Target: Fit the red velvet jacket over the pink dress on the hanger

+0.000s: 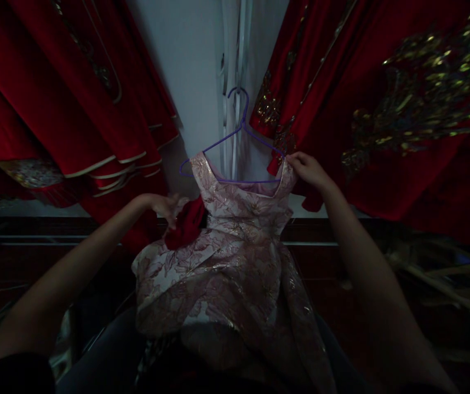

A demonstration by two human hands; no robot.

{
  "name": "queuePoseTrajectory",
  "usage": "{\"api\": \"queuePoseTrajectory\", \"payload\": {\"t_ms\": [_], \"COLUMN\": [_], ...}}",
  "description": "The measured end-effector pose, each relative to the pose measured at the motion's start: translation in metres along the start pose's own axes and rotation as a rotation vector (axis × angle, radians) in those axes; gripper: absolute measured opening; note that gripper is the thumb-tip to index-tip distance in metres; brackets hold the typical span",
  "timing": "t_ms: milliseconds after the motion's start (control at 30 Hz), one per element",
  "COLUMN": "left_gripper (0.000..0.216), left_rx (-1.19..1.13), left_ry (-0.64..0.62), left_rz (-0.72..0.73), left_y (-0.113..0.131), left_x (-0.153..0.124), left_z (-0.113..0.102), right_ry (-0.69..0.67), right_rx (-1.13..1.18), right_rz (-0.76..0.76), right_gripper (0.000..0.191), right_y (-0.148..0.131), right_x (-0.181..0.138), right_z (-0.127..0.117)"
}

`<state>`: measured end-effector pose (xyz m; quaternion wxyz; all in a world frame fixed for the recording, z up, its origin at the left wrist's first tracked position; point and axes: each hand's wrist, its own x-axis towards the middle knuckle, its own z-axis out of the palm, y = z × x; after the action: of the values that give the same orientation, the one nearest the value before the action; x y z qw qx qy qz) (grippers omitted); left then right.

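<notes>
A pale pink brocade dress (235, 257) with gold floral pattern hangs on a purple wire hanger (235, 137) in front of me. My right hand (307, 167) pinches the dress's right shoulder strap at the hanger's end. My left hand (165, 207) is at the dress's left side, fingers curled on a red piece of cloth (185, 224) by the armhole. The hanger's hook rests against white vertical rails (235, 54) on the wall.
Red garments with cream trim (74, 109) hang at the left. Red garments with gold sequin embroidery (403, 109) hang at the right, close to my right hand. A dark low ledge (33, 241) runs along the wall. The room is dim.
</notes>
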<state>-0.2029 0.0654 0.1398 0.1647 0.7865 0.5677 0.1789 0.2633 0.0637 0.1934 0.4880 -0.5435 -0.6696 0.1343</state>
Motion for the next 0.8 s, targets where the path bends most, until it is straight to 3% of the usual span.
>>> {"api": "queuePoseTrajectory", "payload": {"t_ms": [67, 133, 200, 267, 333, 433, 600, 733, 800], "left_gripper": [0.113, 0.115, 0.102, 0.070, 0.054, 0.055, 0.053, 0.049, 0.046], "left_rx": [0.048, 0.025, 0.016, 0.064, 0.127, 0.171, 0.220, 0.309, 0.315], "left_ry": [0.014, 0.252, 0.474, 0.541, 0.528, 0.569, 0.624, 0.444, 0.306], "left_rz": [0.048, 0.181, 0.311, 0.339, 0.309, 0.270, 0.214, 0.026, 0.037], "left_y": [0.012, 0.029, 0.049, 0.065, 0.075, 0.078, 0.057, 0.021, 0.004], "left_x": [0.018, 0.041, 0.061, 0.073, 0.077, 0.073, 0.063, 0.045, 0.033], "left_z": [-0.003, -0.010, -0.014, -0.014, -0.007, 0.007, 0.018, 0.028, 0.039], "right_ry": [0.058, 0.096, 0.115, 0.131, 0.163, 0.244, 0.429, 0.496, 0.460], "right_rx": [0.009, 0.007, -0.017, -0.046, -0.043, 0.036, 0.132, 0.166, 0.190], "right_rz": [-0.063, -0.134, -0.168, -0.154, -0.106, 0.013, 0.164, 0.232, 0.218], "right_gripper": [0.026, 0.026, 0.026, 0.027, 0.029, 0.035, 0.035, 0.036, 0.037], "right_y": [0.002, 0.003, 0.003, 0.004, 0.010, 0.028, 0.072, 0.095, 0.098], "right_x": [-0.002, -0.005, -0.007, -0.008, -0.007, -0.005, -0.019, -0.056, -0.075], "right_z": [0.003, 0.005, 0.007, 0.009, 0.010, 0.006, -0.006, -0.001, 0.007]}}
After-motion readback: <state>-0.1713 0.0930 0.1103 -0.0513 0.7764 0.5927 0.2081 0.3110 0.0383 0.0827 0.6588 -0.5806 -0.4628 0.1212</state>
